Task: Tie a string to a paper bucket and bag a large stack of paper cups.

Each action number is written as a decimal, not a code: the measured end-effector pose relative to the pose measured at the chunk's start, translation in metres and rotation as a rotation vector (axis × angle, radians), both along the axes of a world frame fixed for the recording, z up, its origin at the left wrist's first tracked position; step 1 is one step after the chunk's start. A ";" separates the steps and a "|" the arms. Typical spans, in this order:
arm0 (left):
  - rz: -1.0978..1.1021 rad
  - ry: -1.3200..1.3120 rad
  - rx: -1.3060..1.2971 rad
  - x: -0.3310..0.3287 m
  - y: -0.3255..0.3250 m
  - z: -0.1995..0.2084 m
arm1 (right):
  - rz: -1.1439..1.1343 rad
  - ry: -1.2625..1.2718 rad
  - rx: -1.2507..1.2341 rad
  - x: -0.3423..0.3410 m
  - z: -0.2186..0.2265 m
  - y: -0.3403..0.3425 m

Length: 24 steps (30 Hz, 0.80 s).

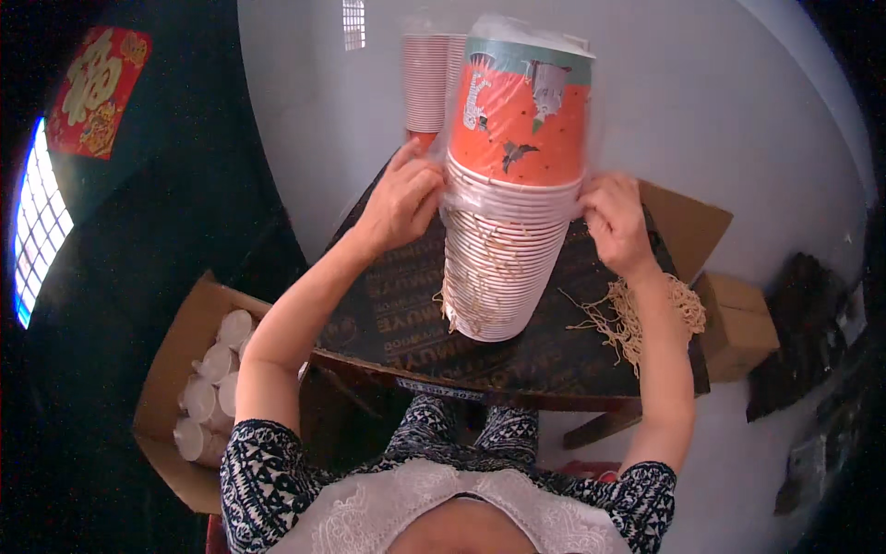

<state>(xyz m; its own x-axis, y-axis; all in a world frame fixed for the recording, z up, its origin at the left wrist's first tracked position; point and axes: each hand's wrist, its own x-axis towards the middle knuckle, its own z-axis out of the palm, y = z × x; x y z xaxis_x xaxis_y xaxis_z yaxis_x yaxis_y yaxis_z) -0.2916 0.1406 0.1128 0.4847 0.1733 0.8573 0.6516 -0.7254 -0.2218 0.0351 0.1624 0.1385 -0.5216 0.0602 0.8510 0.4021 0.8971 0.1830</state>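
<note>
A tall stack of nested paper cups (503,268) stands upright on the dark table in front of me. Its top cup is orange with a teal band, and the white rims of the others show below. Thin beige strings (494,242) hang over the rims. A clear plastic bag (469,196) covers the upper part of the stack, its edge gathered around the rims. On the stack's left side, my left hand (403,201) is closed on the bag's edge. My right hand (616,222) pinches the edge on the opposite side. Some fingertips are hidden by the hands.
More stacked cups (425,85) stand behind. A tangle of beige strings (678,314) lies on the table (406,319), partly under my right forearm. Left of the table, an open carton (164,406) holds several wrapped cup stacks. A cardboard box (736,325) stands at the right.
</note>
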 end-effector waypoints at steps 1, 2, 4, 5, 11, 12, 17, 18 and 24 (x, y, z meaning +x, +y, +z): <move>0.022 0.027 -0.035 -0.001 0.000 -0.009 | 0.004 -0.010 0.006 -0.004 -0.006 -0.003; -0.003 0.003 -0.057 0.003 -0.001 -0.016 | 0.003 -0.022 0.013 -0.004 -0.011 -0.006; -0.025 -0.030 -0.084 0.008 -0.001 -0.031 | -0.003 -0.022 0.021 -0.003 -0.021 -0.009; -0.022 -0.031 -0.085 0.007 -0.001 -0.039 | 0.025 -0.016 -0.014 -0.002 -0.026 -0.009; -0.071 0.054 -0.361 0.003 -0.005 -0.108 | 0.033 -0.102 -0.179 0.003 -0.095 -0.009; -0.060 0.095 -0.387 0.004 -0.010 -0.119 | 0.030 -0.128 -0.211 0.004 -0.108 -0.011; 0.013 0.225 -0.584 -0.005 -0.039 -0.151 | -0.043 -0.273 -0.301 0.002 -0.157 -0.023; 0.010 0.234 -0.586 -0.001 -0.039 -0.147 | -0.047 -0.264 -0.304 0.011 -0.168 -0.019; -0.044 -0.291 -1.180 -0.033 -0.024 -0.083 | -0.072 -0.121 -0.942 0.027 -0.116 -0.005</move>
